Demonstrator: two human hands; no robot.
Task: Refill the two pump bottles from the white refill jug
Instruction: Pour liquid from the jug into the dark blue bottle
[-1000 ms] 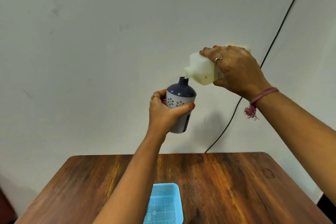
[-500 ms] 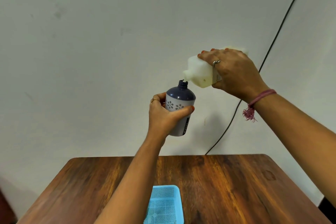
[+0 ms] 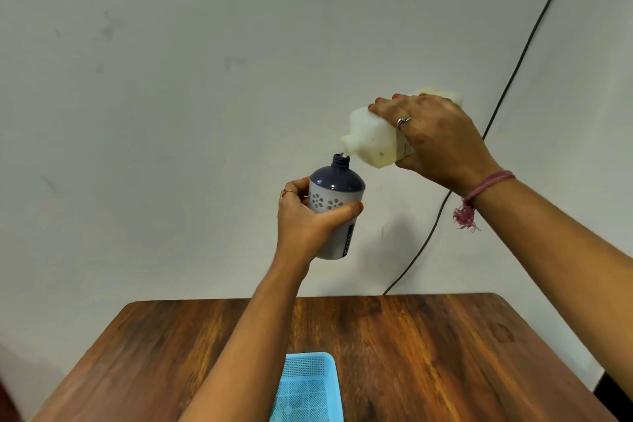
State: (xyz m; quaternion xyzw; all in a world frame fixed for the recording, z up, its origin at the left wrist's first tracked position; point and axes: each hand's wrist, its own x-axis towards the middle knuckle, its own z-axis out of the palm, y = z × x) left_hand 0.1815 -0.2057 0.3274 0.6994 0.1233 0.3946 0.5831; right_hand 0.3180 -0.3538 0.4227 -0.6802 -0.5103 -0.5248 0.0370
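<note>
left hand [image 3: 305,219] grasps the purple bottle [image 3: 334,205] upright, well above the wooden table [image 3: 428,353]. right hand [image 3: 442,140] grips the white jug [image 3: 373,139], tilted, spout just above the bottle's open neck.

Jug [image 3: 375,139] spout just above bottle [image 3: 334,212] mouth, over table [image 3: 428,353].

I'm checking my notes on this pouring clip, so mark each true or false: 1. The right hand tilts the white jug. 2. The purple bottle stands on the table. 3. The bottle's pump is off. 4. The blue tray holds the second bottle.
1. True: the right hand tilts the white jug, spout down-left.
2. False: the left hand holds the purple bottle in the air above the table.
3. True: its neck is open.
4. False: the visible part of the blue tray holds no bottle.
</note>
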